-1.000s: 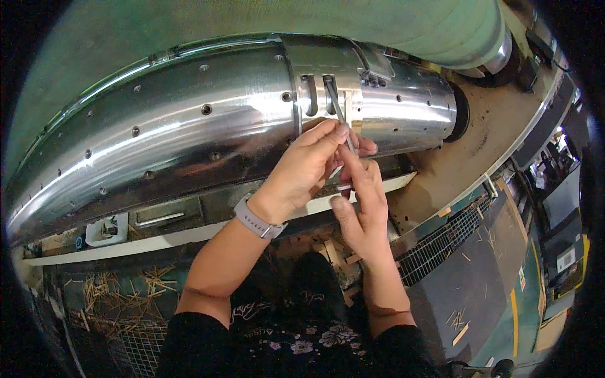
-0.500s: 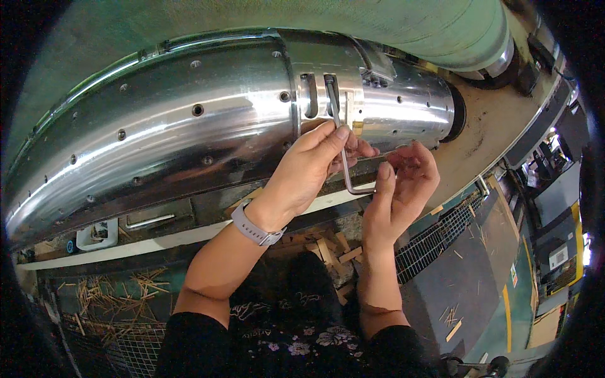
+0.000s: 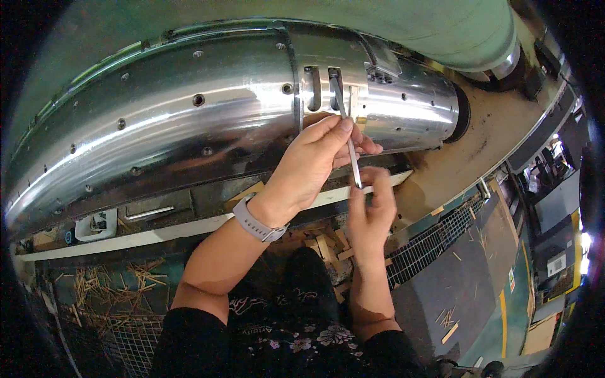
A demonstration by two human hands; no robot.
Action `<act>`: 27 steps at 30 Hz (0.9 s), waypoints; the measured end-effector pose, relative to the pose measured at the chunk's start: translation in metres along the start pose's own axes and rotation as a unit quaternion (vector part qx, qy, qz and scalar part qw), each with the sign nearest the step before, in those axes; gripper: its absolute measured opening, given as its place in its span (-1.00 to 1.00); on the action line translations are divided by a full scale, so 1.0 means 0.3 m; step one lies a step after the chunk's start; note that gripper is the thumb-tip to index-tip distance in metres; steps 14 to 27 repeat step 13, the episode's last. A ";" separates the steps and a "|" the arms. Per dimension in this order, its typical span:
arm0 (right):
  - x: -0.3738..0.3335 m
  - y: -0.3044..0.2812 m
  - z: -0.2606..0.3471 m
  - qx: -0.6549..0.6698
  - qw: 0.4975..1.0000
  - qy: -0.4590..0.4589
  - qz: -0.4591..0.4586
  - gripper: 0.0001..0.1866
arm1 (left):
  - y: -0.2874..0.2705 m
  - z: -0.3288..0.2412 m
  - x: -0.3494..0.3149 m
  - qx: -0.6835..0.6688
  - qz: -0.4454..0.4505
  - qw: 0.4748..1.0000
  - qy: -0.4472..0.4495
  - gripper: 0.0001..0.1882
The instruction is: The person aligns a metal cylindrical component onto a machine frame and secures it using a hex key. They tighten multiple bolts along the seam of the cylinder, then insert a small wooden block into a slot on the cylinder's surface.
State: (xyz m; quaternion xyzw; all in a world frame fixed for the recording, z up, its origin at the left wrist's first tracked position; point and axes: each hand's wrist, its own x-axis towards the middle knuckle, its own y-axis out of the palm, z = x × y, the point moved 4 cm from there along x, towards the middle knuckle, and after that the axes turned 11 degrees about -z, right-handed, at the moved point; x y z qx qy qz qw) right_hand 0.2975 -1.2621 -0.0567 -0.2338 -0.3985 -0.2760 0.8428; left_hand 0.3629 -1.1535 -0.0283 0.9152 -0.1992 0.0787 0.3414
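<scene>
A long hex key (image 3: 354, 165) reaches from a slot (image 3: 334, 94) in a polished metal cylinder (image 3: 246, 101) down between my hands. Its far end is inside the slot, on what looks like a dark bolt head. My left hand (image 3: 302, 160), wearing a grey-banded watch (image 3: 255, 220), pinches the shaft midway between thumb and fingers. Lower down, my right hand (image 3: 372, 217) closes around the bent end of the key, whose short arm is mostly hidden by the fingers. A second slot (image 3: 312, 88) lies just left of the first.
Beyond the cylinder stands a large green roller (image 3: 454, 31). A white beam (image 3: 145, 239) runs below it, with another hex key (image 3: 150, 213) and a white tub (image 3: 96, 225) behind. Wood sticks (image 3: 120, 283) litter the left, near a metal grating (image 3: 422, 252).
My right hand has moved left and its fingers have closed on the key's bent end. The short arm has swung from pointing right to being hidden. The left hand keeps its pinch.
</scene>
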 end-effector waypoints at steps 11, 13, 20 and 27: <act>-0.029 0.044 0.006 0.162 0.982 0.051 -0.085 -0.52 | -0.002 -0.001 -0.003 -0.006 -0.004 1.000 -0.013 -0.73; -0.047 0.033 -0.042 0.204 0.971 0.115 -0.043 -0.53 | -0.005 0.005 0.002 -0.012 0.011 1.000 -0.007 -0.73; -0.047 0.033 -0.042 0.204 0.971 0.115 -0.043 -0.53 | -0.005 0.005 0.002 -0.012 0.011 1.000 -0.007 -0.73; -0.047 0.033 -0.042 0.204 0.971 0.115 -0.043 -0.53 | -0.005 0.005 0.002 -0.012 0.011 1.000 -0.007 -0.73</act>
